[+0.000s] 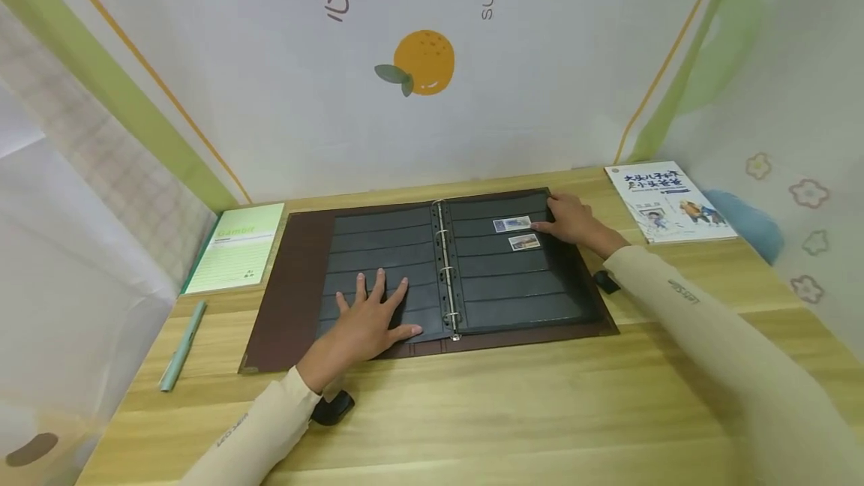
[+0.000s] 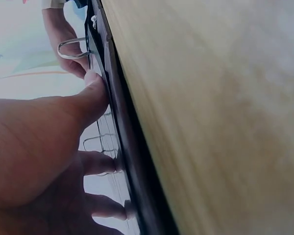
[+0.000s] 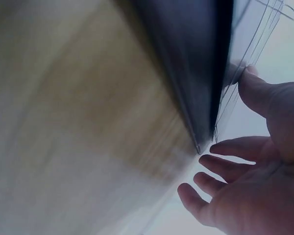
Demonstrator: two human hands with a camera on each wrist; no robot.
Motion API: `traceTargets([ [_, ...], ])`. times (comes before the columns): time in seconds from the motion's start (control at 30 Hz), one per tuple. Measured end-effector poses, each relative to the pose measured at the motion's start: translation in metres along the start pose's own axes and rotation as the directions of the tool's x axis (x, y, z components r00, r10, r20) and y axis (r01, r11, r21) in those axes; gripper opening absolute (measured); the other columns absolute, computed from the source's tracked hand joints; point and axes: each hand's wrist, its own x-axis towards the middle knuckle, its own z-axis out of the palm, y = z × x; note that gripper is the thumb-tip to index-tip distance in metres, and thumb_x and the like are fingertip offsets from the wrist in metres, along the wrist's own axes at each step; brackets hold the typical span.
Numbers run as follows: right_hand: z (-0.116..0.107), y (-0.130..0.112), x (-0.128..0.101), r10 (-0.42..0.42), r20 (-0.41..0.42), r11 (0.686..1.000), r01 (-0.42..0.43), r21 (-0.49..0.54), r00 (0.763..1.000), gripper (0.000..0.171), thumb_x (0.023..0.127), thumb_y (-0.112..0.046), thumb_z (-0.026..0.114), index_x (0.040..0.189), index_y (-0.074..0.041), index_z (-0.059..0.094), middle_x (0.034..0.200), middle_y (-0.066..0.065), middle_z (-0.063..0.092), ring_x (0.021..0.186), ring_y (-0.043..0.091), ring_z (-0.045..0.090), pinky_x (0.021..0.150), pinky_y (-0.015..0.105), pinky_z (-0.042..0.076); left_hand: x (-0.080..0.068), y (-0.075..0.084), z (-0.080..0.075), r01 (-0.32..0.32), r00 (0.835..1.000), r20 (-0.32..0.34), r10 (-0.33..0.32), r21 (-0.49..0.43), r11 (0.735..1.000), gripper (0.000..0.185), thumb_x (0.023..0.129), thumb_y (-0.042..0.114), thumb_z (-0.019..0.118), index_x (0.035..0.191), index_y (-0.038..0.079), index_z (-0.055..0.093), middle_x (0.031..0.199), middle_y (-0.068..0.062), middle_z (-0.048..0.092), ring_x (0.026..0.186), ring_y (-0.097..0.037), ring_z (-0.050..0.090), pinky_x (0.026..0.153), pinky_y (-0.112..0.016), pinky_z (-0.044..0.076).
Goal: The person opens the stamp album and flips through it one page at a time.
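The open album [image 1: 432,268] lies flat at the centre of the worktop [image 1: 513,411], ring spine running from 12 to 6 o'clock. Your left hand [image 1: 370,321] is spread flat on the left-hand page at about 7 o'clock of the binder, grip released, fingers straight and pressing the sleeve down; the left wrist view shows the fingertips [image 2: 95,81] against the page edge. Keep that even pressure so the page cannot lift.

Your right hand [image 1: 572,220] rests at the 2 o'clock corner, grip also released, index finger reaching toward the upper stamp [image 1: 512,224]; a second stamp [image 1: 524,242] sits just below it. Judging by this, slide the stamp along its pocket strip with a light fingertip, not a nail, and avoid creasing its corners.
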Motion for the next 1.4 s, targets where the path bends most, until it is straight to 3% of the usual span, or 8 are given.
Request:
traceTargets([
  [0.2,0.003,-0.002,-0.001,-0.016,-0.129,0.999,0.022,0.04,0.991,0.051,0.094,-0.033,0.072,0.117,0.01,0.058,0.115,0.032,0.061,0.108,0.049,0.057,0.09,0.066,0.041,0.002,-0.003,0.0,-0.022,0.999,0.024,0.021,0.044,0.999,0.082,0.096,0.061,0.055,0.162,0.019,0.027,0.166,-0.029,0.015,0.148,-0.062,0.013,0.104,-0.085,0.021],
  [0.5,0.001,-0.002,-0.001,-0.016,-0.285,0.941,0.111,0.321,0.958,0.045,0.089,-0.002,0.073,0.12,0.015,0.046,0.106,0.028,0.054,0.098,0.038,0.053,0.086,0.048,0.045,0.002,-0.003,-0.002,0.007,0.999,0.049,-0.01,0.07,0.997,0.083,0.097,0.062,0.052,0.163,0.021,0.023,0.167,-0.027,0.013,0.149,-0.061,0.011,0.104,-0.084,0.022],
  [0.67,0.0,0.003,-0.003,0.078,-0.306,0.921,0.049,0.386,0.949,0.03,0.093,-0.01,0.072,0.109,0.008,0.053,0.1,0.023,0.061,0.092,0.033,0.06,0.074,0.032,0.046,0.001,-0.002,-0.002,0.01,0.998,0.064,-0.015,0.064,0.998,0.082,0.098,0.061,0.051,0.163,0.021,0.023,0.167,-0.027,0.012,0.149,-0.06,0.01,0.105,-0.084,0.022],
  [0.93,-0.008,0.0,-0.007,0.107,-0.354,0.932,0.03,0.361,0.929,0.023,0.092,-0.016,0.075,0.093,0.006,0.067,0.093,0.025,0.069,0.081,0.027,0.063,0.065,0.027,0.044,0.002,0.0,-0.002,0.015,0.997,0.072,-0.02,0.066,0.998,0.081,0.098,0.061,0.05,0.163,0.023,0.022,0.168,-0.026,0.011,0.15,-0.059,0.01,0.107,-0.083,0.021],
  [1.03,-0.013,0.0,-0.007,0.099,-0.317,0.922,0.032,0.385,0.943,0.024,0.094,-0.018,0.073,0.092,0.006,0.069,0.089,0.023,0.072,0.067,0.015,0.062,0.059,0.025,0.048,0.002,-0.001,-0.002,0.02,0.997,0.078,-0.026,0.069,0.997,0.081,0.098,0.062,0.049,0.163,0.023,0.021,0.168,-0.025,0.011,0.151,-0.058,0.009,0.107,-0.083,0.021],
  [1.2,-0.029,0.002,-0.009,0.057,-0.115,0.827,0.017,0.561,0.992,0.035,0.103,-0.027,0.059,0.106,0.007,0.066,0.082,0.002,0.07,0.065,0.006,0.062,0.058,0.028,0.058,0.001,-0.002,-0.001,0.024,0.996,0.081,-0.029,0.065,0.998,0.081,0.098,0.062,0.048,0.164,0.023,0.02,0.168,-0.025,0.01,0.151,-0.058,0.008,0.108,-0.083,0.02],
  [1.27,-0.038,0.0,-0.009,0.038,-0.04,0.793,-0.006,0.609,0.998,0.04,0.106,-0.031,0.053,0.114,0.007,0.064,0.081,-0.007,0.066,0.07,0.007,0.062,0.061,0.029,0.059,0.001,-0.002,-0.001,0.023,0.996,0.084,-0.029,0.069,0.997,0.082,0.098,0.063,0.048,0.164,0.024,0.019,0.168,-0.024,0.009,0.151,-0.057,0.008,0.108,-0.082,0.02],
  [1.4,-0.059,-0.007,-0.011,0.018,0.034,0.743,-0.036,0.669,0.999,0.047,0.109,-0.031,0.044,0.137,0.005,0.058,0.087,-0.006,0.071,0.075,0.005,0.069,0.069,0.028,0.061,0.0,-0.003,-0.003,0.009,0.996,0.084,-0.017,0.089,0.996,0.082,0.098,0.064,0.047,0.164,0.024,0.02,0.168,-0.024,0.01,0.151,-0.058,0.01,0.107,-0.082,0.023],
])
